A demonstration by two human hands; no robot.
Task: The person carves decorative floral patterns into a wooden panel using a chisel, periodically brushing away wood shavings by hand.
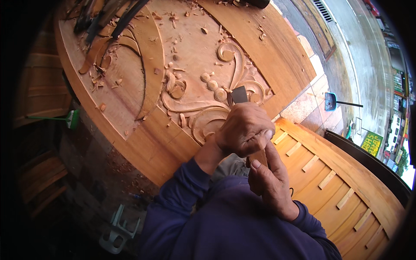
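Observation:
A carving chisel with a flat, dark metal blade (239,94) has its tip against the carved scrollwork (212,121) of a wooden panel (190,34). My left hand (246,129) is closed in a fist around the chisel just behind the blade. Lower down, my right hand (273,180) grips the brown wooden handle (258,159), thumb and fingers along it. Beside the blade, several small round carved knobs (212,85) rise from the panel. The cutting edge itself is too small to make out. Loose wood shavings (118,83) are scattered over the surface.
Several dark-handled tools (108,19) lie at the panel's far left. To the right stands a slatted wooden piece (338,186). A blue dustpan (331,102) is beyond it, by the street. A green brush (72,118) and a pale plastic stool (119,232) are at left.

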